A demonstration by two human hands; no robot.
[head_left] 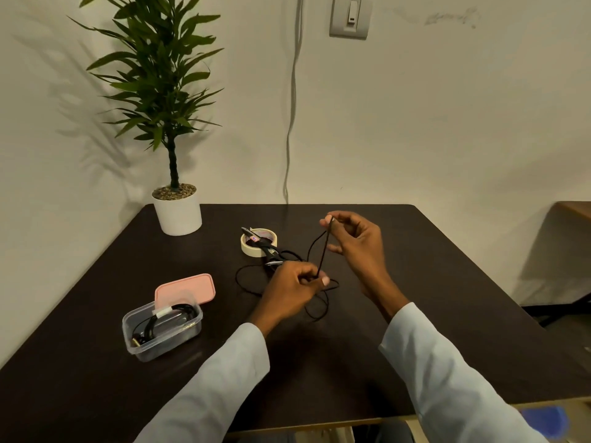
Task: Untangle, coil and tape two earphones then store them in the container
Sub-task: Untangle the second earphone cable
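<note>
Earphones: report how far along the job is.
Done: one coiled, taped earphone lies in the clear container, with the pink lid off behind it. In hand: the left hand and right hand pinch a stretch of the second earphone's cable; the rest lies loose on the table. Left: coil it, tape it from the tape roll, store it.

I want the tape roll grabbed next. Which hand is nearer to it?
Left. The left hand pinches the cord just in front of the tape roll; the right hand holds the cord farther off to its right.
</note>
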